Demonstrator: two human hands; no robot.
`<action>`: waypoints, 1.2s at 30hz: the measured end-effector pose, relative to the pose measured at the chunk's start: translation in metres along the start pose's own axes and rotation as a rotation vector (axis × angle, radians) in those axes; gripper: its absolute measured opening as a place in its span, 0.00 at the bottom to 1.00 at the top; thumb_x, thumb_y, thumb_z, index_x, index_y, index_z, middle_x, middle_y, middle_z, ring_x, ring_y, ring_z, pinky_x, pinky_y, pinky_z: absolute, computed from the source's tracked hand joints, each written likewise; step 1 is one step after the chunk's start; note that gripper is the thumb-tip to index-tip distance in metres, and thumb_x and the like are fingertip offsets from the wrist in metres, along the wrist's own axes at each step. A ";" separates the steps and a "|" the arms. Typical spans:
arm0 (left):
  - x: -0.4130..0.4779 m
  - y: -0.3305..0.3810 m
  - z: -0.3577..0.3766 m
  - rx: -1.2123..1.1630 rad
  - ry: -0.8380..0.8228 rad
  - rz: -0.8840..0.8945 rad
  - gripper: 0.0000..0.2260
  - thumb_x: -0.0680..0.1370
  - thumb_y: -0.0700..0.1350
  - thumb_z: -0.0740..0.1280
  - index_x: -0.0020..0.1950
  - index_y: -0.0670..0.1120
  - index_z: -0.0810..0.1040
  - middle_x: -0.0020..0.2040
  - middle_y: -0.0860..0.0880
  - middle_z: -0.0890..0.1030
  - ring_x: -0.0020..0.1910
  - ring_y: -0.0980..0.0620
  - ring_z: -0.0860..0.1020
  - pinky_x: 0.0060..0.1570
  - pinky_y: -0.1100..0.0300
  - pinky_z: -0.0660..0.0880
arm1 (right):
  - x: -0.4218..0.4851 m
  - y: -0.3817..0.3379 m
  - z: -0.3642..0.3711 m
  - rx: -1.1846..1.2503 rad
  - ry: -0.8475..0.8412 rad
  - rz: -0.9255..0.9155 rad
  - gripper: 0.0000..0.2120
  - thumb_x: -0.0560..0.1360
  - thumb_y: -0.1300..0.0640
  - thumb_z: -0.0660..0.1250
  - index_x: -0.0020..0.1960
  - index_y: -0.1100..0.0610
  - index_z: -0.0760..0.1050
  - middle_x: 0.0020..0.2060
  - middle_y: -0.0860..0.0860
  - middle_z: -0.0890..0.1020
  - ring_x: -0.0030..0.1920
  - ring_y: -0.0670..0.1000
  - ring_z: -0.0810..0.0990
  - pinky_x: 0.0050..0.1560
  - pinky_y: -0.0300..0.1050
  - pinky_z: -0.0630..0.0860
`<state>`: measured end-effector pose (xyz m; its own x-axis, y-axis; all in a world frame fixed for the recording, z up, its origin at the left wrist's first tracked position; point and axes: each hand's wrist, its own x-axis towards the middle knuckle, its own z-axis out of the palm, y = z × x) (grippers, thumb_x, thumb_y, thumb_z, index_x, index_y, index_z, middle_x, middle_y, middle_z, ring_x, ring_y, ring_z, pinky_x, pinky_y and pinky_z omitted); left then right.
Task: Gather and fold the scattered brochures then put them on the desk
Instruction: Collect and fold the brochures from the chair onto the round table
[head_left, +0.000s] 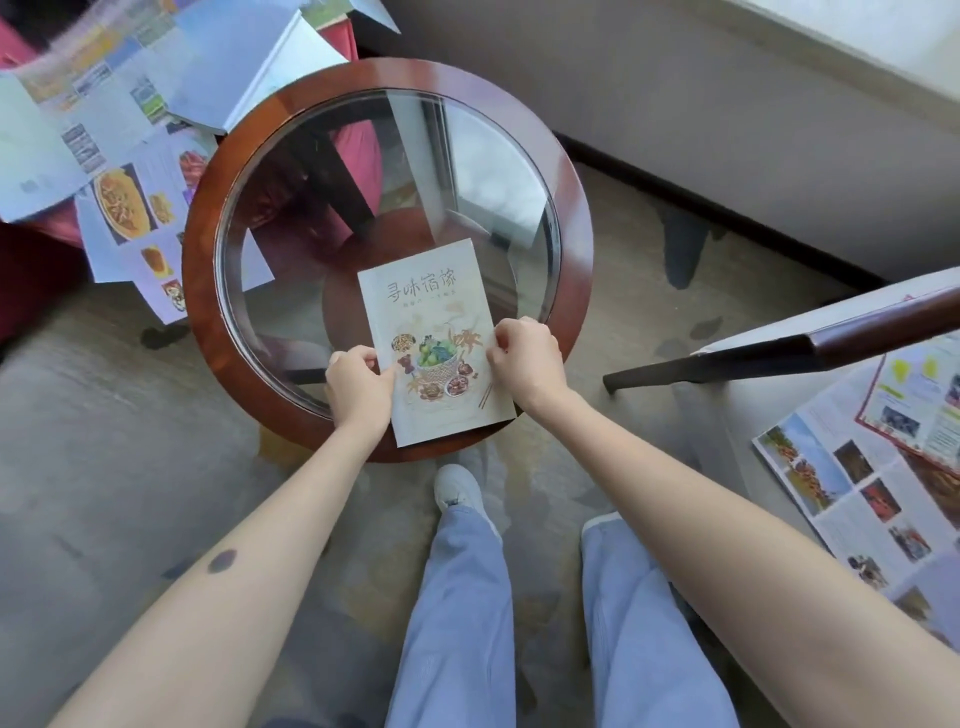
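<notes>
holding one pale folded brochure (431, 312) by its two long sides, both hands sit at the near edge of the round desk (571, 208), which has a brown wood rim and a glass top. the brochure lies flat on the glass, its low end over the wood rim. a drawn bowl of food is on its cover. the left hand (358, 384) is at the left side, its fingers (358, 358) curled at the edge and the thumb on the cover. the right hand (527, 358) is at the right side, fingers curled tight, pinching the edge. both arms are bare and reach out straight from the body. two open photo brochures (852, 499) lie on the pale seat at the right, one on top of the other. about three more open paper sheets (130, 218) lie in a blurry heap at the top left.
</notes>
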<state>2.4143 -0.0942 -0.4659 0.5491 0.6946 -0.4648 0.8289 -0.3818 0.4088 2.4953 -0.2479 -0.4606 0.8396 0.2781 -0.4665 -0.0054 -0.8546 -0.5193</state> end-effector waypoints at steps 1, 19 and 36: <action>0.000 0.003 0.000 0.033 -0.013 -0.019 0.11 0.76 0.43 0.67 0.55 0.40 0.79 0.58 0.41 0.78 0.53 0.43 0.77 0.45 0.59 0.69 | 0.002 -0.001 -0.001 -0.010 -0.026 0.010 0.10 0.76 0.60 0.59 0.44 0.64 0.76 0.45 0.59 0.77 0.45 0.61 0.77 0.41 0.46 0.70; -0.146 0.304 0.089 -0.039 -0.246 0.929 0.15 0.77 0.40 0.61 0.64 0.43 0.73 0.58 0.46 0.76 0.57 0.50 0.75 0.56 0.59 0.69 | -0.016 0.132 -0.275 0.533 0.427 0.023 0.15 0.78 0.56 0.59 0.64 0.56 0.73 0.56 0.51 0.78 0.51 0.46 0.76 0.50 0.28 0.68; -0.301 0.369 0.363 0.432 -0.656 0.799 0.19 0.79 0.42 0.58 0.70 0.43 0.67 0.66 0.42 0.72 0.63 0.44 0.72 0.60 0.52 0.70 | -0.141 0.523 -0.279 0.629 0.484 0.834 0.16 0.79 0.57 0.58 0.63 0.64 0.72 0.61 0.59 0.78 0.60 0.57 0.76 0.55 0.43 0.69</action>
<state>2.5934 -0.6654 -0.4600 0.7842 -0.2516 -0.5672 0.1109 -0.8426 0.5270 2.5255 -0.8559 -0.4665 0.5677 -0.5846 -0.5796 -0.8128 -0.2862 -0.5075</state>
